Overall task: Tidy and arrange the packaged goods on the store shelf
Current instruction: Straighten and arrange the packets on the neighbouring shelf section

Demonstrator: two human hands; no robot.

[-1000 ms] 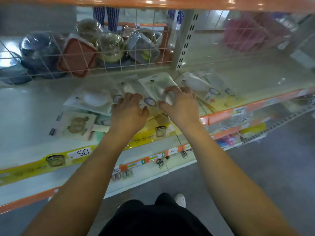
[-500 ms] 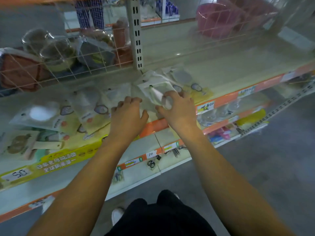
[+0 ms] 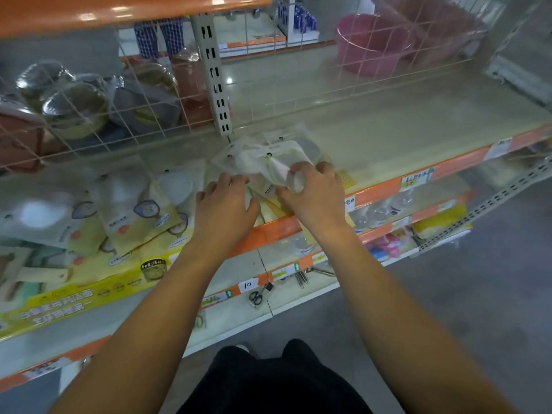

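Cream store shelf [image 3: 388, 130], flat packets [image 3: 134, 204] lying on it

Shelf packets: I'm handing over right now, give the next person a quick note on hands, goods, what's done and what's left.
Left hand: fingers down on the packets at the shelf front, grip unclear.
Right hand: pinching a clear packet atop a small heap by the upright post.
Other yellow-card packets lie loosely overlapped to the left, some past the shelf edge.
Done: little visible.
Left: square up the heap, straighten the left packets.
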